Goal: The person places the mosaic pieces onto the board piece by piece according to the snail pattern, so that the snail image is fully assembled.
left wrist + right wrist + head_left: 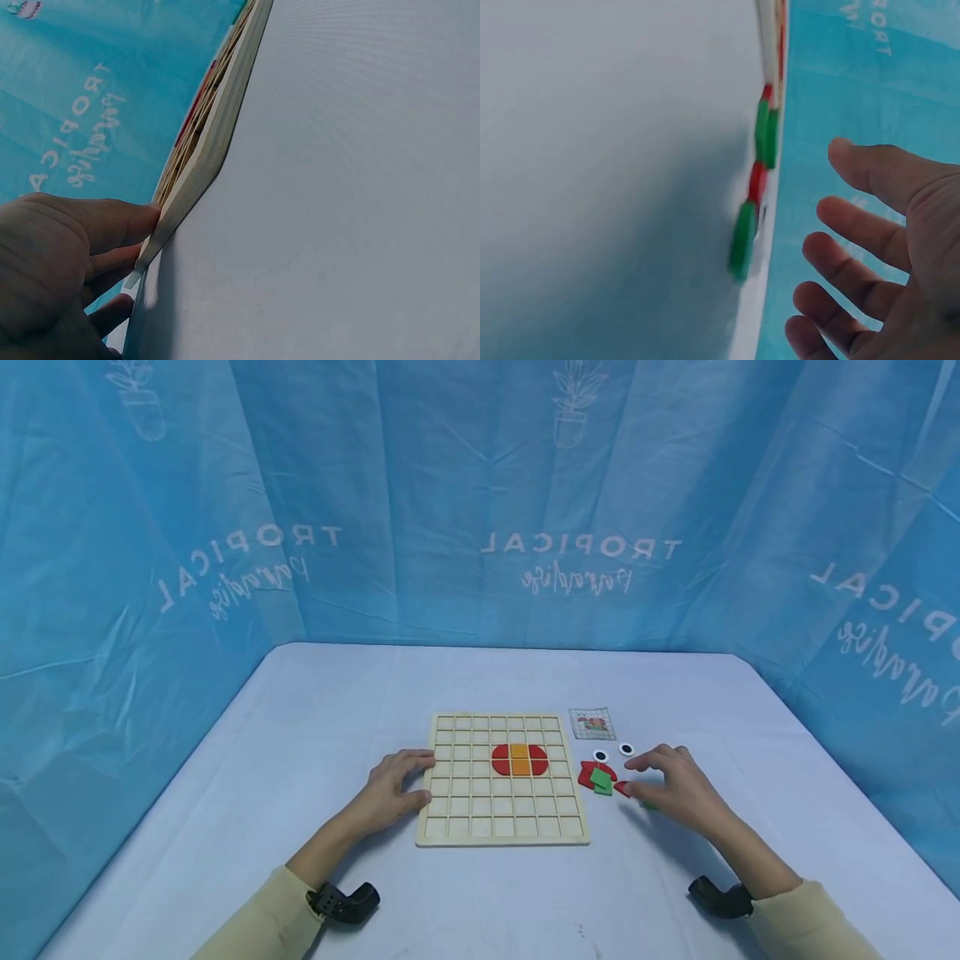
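A pale wooden grid board (pixel 480 831) lies on the table, and my left hand (pixel 390 789) rests at its left edge. In the left wrist view the thumb (pixel 124 223) touches the board's rim (pixel 199 176). Red and orange pieces (pixel 519 760) form a rounded block in the grid's upper right part. To the right of the board my right hand (pixel 678 789) hovers over loose pieces, thumb and fingers apart with nothing between them. Below it are a red piece (pixel 622 788) and a green piece (pixel 742 240), the latter partly hidden by the hand in the head view.
Red pieces (pixel 585 775) and green squares (pixel 602 780) lie in a small pile right of the board. Two round eye pieces (pixel 600 757) sit behind them. A small picture card (pixel 592 724) lies farther back. Blue curtains (pixel 480 485) surround the white table (pixel 337 693).
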### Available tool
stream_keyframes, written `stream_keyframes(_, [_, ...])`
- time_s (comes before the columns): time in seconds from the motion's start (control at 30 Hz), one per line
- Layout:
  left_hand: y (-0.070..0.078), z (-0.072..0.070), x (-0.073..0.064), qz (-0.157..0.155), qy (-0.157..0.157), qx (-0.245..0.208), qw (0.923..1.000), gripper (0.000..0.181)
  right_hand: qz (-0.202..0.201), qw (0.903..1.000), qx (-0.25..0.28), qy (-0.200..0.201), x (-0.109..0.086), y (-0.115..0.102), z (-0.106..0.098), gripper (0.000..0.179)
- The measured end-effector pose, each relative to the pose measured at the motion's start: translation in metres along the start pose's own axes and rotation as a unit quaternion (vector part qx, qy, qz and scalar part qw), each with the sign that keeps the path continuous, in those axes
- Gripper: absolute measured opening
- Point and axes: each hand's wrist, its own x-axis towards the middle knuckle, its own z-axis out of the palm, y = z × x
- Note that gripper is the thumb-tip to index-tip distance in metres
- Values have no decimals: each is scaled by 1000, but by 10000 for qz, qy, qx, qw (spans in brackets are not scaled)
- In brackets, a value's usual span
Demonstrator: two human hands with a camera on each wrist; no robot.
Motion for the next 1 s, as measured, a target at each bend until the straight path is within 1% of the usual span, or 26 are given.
stream_keyframes(0.2, [0, 0, -1, -44, -3, -5, 10000, 50, 39, 9997, -16, -224, -11, 19, -1, 35])
stream_keyframes(0.43, [-1, -1, -2, 139, -18, 18, 9999, 50, 151, 9991, -182, -339, -15, 32, 2, 39])
stream_keyframes(0.53, [-1, -2, -2, 188, -33, 25, 9998, 50, 182, 9990, -245, -314, -16, 35, 4, 38])
stream_keyframes(0.8, [-2, -2, -3, 212, 31, 78, 9997, 50, 59, 9995, -258, -167, -17, 38, 5, 30])
stream_keyframes(0.9, [-2, -1, -3, 253, 50, 102, 9996, 50, 48, 9996, -235, -174, -18, 37, 5, 29])
stream_keyframes(1.0, [-1, -2, -3, 227, 40, 59, 9997, 50, 87, 9995, -222, -201, -18, 36, 5, 29])
